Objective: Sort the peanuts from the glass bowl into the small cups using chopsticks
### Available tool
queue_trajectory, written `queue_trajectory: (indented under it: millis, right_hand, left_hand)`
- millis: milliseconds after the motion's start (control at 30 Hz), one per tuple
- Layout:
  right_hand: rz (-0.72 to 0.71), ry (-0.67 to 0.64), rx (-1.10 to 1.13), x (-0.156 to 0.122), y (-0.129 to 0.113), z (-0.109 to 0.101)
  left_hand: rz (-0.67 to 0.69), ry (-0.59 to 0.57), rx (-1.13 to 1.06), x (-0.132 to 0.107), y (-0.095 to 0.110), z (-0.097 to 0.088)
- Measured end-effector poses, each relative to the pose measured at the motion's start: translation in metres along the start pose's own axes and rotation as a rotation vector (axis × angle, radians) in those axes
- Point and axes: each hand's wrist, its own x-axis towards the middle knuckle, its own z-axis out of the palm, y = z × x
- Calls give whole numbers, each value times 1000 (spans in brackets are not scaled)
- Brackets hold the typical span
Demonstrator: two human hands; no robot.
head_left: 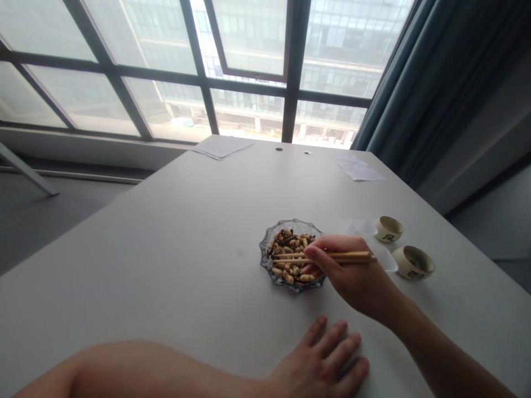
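Note:
My right hand point(352, 273) grips a pair of wooden chopsticks point(350, 256), their tips reaching into a glass bowl point(265, 268) with a scalloped rim. Peanuts in their shells point(288, 275) fill the bowl, mixed with small dark pieces point(285, 236) that look like sunflower seeds. Whether the chopstick tips pinch anything is too small to tell. My left hand point(321, 356) lies flat on the white table, just in front of the bowl, fingers spread and holding nothing.
Right of the bowl stand two small ceramic cups point(415, 264), point(389, 229) with dark characters. Clear plastic trays point(385, 257) sit beside them, partly behind my right hand. Papers point(224, 146) lie at the far left of the table point(166, 237), and more sheets point(359, 167) at the far right.

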Motion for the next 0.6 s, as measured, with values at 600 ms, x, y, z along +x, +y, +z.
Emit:
queue_trajectory:
  millis: [600]
  right_hand:
    - [-5, 53, -30, 0, 8, 4]
  left_hand:
    - [10, -32, 9, 1, 0, -1]
